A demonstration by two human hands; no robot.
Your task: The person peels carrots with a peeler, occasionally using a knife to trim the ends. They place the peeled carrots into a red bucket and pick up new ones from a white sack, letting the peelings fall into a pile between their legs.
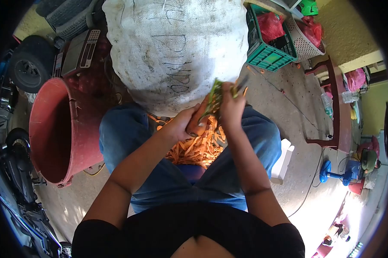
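Observation:
My left hand (183,123) is closed around an orange carrot (197,125), held tilted above my lap with its thick end toward me. Green leafy material (214,96) runs along the carrot's far side. My right hand (232,109) is closed right beside it, knuckles up. From its far side sticks out a thin grey blade-like tool (244,81), smeared by motion. Between my knees lies a heap of orange carrot peelings (198,146), partly hidden by my hands and legs.
A large white sack (176,47) with handwriting stands right in front of my knees. On my left is a red bin (73,129), with a scale (81,53) beyond it. A green crate (273,58) and white basket (303,41) stand at front right. A white box (283,161) lies by my right knee.

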